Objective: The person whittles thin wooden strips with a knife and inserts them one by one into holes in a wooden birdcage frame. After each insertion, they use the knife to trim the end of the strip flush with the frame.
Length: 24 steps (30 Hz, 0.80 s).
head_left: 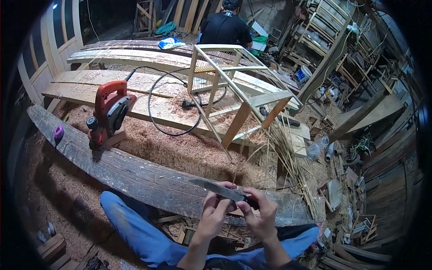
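A knife (219,189) with a broad grey blade points left above the front edge of the weathered plank (135,177). My right hand (262,208) is closed around its dark handle. My left hand (215,211) is pinched under and behind the blade, at a thin strip that rises from the fingers; the pinched end is partly hidden by the blade. Beyond the hands stands a wooden frame (240,119) strung with thin strips. A bundle of thin bamboo-like strips (290,162) lies at the right, its lower end on the plank.
A red electric planer (110,110) sits at the left, its black cable (150,108) looped over pale boards (81,77). A purple object (58,132) lies on the plank's left end. Another person (226,29) sits at the back. Wood scraps litter the right side.
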{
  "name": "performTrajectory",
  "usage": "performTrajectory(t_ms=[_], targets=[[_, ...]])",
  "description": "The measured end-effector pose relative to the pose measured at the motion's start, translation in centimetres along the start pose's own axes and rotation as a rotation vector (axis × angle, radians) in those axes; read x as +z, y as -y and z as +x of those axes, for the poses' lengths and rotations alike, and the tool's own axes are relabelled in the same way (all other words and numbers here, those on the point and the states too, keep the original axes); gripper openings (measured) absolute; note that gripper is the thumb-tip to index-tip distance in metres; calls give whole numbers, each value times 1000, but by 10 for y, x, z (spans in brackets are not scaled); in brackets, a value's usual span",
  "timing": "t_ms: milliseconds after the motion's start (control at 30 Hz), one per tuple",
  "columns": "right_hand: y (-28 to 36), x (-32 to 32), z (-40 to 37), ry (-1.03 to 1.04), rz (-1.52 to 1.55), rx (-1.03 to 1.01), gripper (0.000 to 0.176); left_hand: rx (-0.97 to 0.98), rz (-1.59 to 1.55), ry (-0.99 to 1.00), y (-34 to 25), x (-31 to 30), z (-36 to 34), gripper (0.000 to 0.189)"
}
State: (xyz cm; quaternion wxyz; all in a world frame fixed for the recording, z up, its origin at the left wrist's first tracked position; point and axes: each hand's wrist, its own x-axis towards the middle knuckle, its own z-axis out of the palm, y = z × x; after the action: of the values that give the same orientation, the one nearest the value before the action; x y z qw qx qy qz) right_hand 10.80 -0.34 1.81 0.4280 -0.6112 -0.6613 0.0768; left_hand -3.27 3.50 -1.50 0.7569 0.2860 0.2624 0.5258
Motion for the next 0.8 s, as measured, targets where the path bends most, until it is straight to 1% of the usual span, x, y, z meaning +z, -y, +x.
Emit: performTrajectory(t_ms=[33, 67, 100, 167, 200, 267, 300, 400, 433, 467, 567, 633, 667, 733, 800], targets=[[-4, -5, 3, -10, -44, -58, 40, 0, -33, 44, 4, -4, 0, 28], [-9, -12, 7, -12, -37, -60, 40, -1, -66, 87, 7, -6, -2, 28], [-13, -20, 11, 22, -78, -116, 39, -2, -58, 87, 9, -6, -4, 28], [-24, -37, 18, 77, -130, -221, 36, 46, 140, 73, 14, -5, -6, 32], [-27, -44, 21, 69, -126, -217, 36, 44, 149, 77, 15, -3, -5, 32], [-29, -55, 24, 143, -89, -365, 34, -8, -134, 278, 14, 0, -5, 34], [-30, -59, 24, 160, -76, -391, 32, -31, -57, 211, 14, 8, -7, 38], [-40, -65, 21, 153, -54, -415, 31, -79, 4, 201, 21, 20, -8, 38], [-44, -66, 19, 122, -48, -420, 31, -138, -43, 209, 23, 23, -9, 34], [-50, -67, 18, 107, -35, -416, 31, -140, -23, 209, 26, 26, -9, 34], [-64, -69, 16, 81, 69, -406, 30, -94, -26, 198, 34, 39, -11, 29], [-71, -70, 17, 39, 74, -453, 26, -85, -59, 73, 34, 51, -15, 28], [-74, -74, 17, 25, 85, -448, 26, -88, -41, 75, 38, 52, -15, 28], [-80, -82, 23, 54, 84, -484, 24, 3, -37, 126, 44, 56, -14, 26], [-86, -86, 25, 24, 88, -512, 23, 35, 0, 110, 47, 64, -16, 26]])
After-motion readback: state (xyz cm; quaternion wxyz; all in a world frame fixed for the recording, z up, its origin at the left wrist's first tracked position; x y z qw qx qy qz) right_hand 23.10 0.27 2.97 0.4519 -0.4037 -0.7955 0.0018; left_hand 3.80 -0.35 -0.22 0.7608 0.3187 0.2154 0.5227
